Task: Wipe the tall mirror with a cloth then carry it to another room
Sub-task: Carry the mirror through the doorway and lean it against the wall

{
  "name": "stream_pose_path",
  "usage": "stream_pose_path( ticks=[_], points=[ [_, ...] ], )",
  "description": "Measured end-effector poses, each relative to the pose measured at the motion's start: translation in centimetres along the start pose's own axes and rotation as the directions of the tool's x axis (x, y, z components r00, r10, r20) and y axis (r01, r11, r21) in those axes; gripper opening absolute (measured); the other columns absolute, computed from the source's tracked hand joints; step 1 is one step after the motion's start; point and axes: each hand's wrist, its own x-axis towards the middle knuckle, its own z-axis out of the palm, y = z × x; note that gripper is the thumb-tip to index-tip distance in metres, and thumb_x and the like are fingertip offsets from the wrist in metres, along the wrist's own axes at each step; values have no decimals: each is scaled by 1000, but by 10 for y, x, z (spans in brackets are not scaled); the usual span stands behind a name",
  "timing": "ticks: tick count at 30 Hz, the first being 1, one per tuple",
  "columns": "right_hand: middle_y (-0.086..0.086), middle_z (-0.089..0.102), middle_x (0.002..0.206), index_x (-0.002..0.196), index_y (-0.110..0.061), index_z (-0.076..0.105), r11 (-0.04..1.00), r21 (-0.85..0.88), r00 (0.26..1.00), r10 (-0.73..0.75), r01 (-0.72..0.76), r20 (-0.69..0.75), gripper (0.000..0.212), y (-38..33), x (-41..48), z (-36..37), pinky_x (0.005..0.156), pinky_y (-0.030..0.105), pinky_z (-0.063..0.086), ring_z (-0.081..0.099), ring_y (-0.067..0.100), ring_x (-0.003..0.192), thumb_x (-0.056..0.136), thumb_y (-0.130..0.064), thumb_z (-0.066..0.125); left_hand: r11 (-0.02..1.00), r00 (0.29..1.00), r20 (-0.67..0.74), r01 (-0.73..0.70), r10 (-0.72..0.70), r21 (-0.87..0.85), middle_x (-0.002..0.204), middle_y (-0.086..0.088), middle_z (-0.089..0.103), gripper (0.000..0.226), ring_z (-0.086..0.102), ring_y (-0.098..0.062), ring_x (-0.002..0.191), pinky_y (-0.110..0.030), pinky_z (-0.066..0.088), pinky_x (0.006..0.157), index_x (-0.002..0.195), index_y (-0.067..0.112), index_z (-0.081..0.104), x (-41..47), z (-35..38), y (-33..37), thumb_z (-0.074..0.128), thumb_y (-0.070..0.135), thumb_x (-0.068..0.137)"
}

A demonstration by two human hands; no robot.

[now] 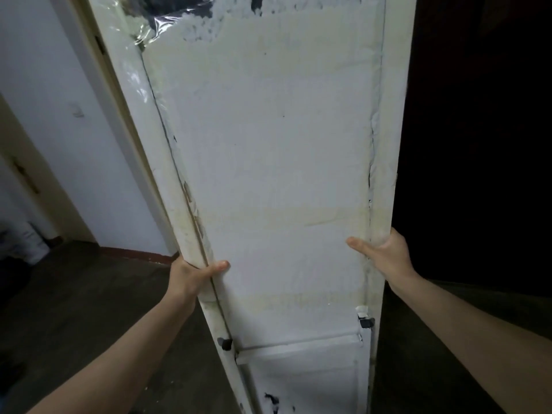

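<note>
The tall mirror (277,162) fills the middle of the head view, upright and tilted slightly left, with its white backing panel facing me. Its cream frame is worn and torn plastic film clings to the top left. My left hand (194,274) grips the left frame edge, thumb over the back panel. My right hand (385,252) grips the right frame edge a little higher, thumb also on the back. The glass side is hidden. No cloth is in view.
A white wall with a light switch (78,111) and a cream door frame (98,64) stand on the left. Dark floor (89,309) lies below with a red-brown skirting board (131,253). Everything to the right of the mirror is dark.
</note>
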Motion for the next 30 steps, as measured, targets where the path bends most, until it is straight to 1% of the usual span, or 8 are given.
stream_pose_path(
  ticks=[3, 7, 11, 16, 19, 25, 28, 30],
  points=[
    [-17, 74, 78, 91, -25, 69, 999, 45, 996, 14, -18, 88, 35, 28, 69, 1, 56, 10, 51, 70, -2, 76, 61, -22, 87, 1000, 999, -40, 23, -22, 20, 107, -12, 71, 53, 67, -30, 99, -44, 56, 88, 107, 3, 66, 46, 37, -10, 88, 10, 59],
    [-9, 73, 89, 101, -14, 70, 996, 69, 982, 41, -54, 182, 46, 56, 158, 11, 57, 15, 53, 71, 1, 76, 59, -24, 86, 999, 991, -129, 26, -22, 26, 93, -1, 69, 42, 66, -23, 89, -27, 54, 71, 92, 15, 65, 96, 79, -8, 88, 12, 57],
    [-3, 73, 95, 104, -11, 70, 996, 53, 961, 53, -70, 270, 46, 75, 240, 28, 73, 29, 56, 71, 11, 85, 63, -23, 87, 996, 975, -213, 76, -67, 35, 107, -8, 69, 65, 65, -27, 97, -41, 55, 86, 110, 6, 65, 142, 109, -8, 90, 20, 52],
    [-2, 74, 93, 101, -10, 71, 998, 48, 940, 32, -51, 340, 49, 100, 323, 57, 73, 29, 56, 72, 12, 86, 58, -27, 87, 992, 948, -299, 126, -112, 25, 103, -9, 71, 88, 68, -29, 96, -45, 58, 83, 110, 3, 67, 197, 133, -19, 90, 38, 33],
    [-5, 74, 91, 100, -11, 71, 998, 48, 928, 14, -34, 371, 49, 114, 367, 78, 65, 18, 56, 72, 7, 83, 57, -28, 88, 990, 932, -339, 141, -129, 9, 104, -10, 72, 94, 68, -30, 96, -47, 58, 83, 109, 3, 67, 231, 144, -29, 91, 43, 28],
    [-5, 74, 87, 98, -10, 71, 1000, 14, 907, -3, -3, 422, 46, 134, 465, 122, 60, 16, 53, 71, 2, 75, 58, -28, 87, 992, 900, -420, 129, -115, 5, 85, -1, 74, 71, 71, -14, 74, -27, 61, 58, 90, 12, 70, 309, 164, -36, 91, 42, 28],
    [-1, 73, 87, 94, -12, 71, 1000, 27, 889, -24, 14, 458, 42, 142, 500, 136, 58, 15, 52, 69, 0, 70, 58, -28, 86, 993, 892, -441, 118, -102, 9, 85, 1, 74, 66, 71, -11, 72, -25, 60, 56, 90, 12, 71, 332, 180, -34, 90, 37, 32],
    [3, 73, 89, 95, -13, 71, 999, 46, 872, -33, 12, 488, 48, 148, 528, 149, 67, 23, 54, 70, 7, 75, 54, -34, 85, 995, 878, -470, 101, -90, -2, 85, 2, 74, 57, 72, -10, 73, -21, 57, 55, 89, 15, 71, 350, 192, -36, 90, 31, 38]
  ],
)
